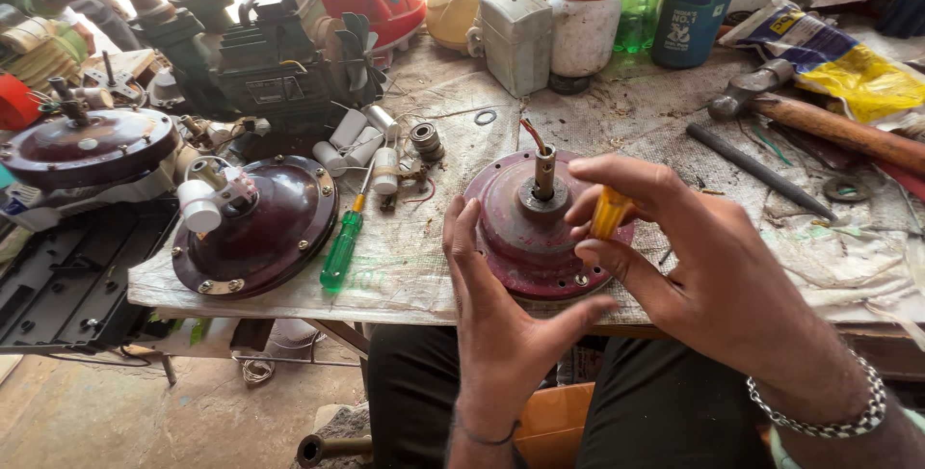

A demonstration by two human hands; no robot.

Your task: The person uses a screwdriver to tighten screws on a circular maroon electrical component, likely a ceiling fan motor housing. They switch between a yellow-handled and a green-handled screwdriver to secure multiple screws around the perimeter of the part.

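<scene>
A round maroon fan motor housing (511,223) with an upright metal shaft (544,172) and a red wire lies on the cloth-covered bench (414,267). My right hand (694,257) grips a yellow screwdriver handle (609,214) over the housing's right rim. My left hand (496,310) rests flat against the housing's near left edge, fingers spread and thumb pointing right, holding nothing.
A second maroon housing (252,228) lies at the left beside a green-handled screwdriver (342,247). White capacitors (358,141), a bearing (426,138), a hammer (819,122), a metal rod (756,170), a grey box (515,37), jars and bottles crowd the back. A black motor (270,74) stands at the back left.
</scene>
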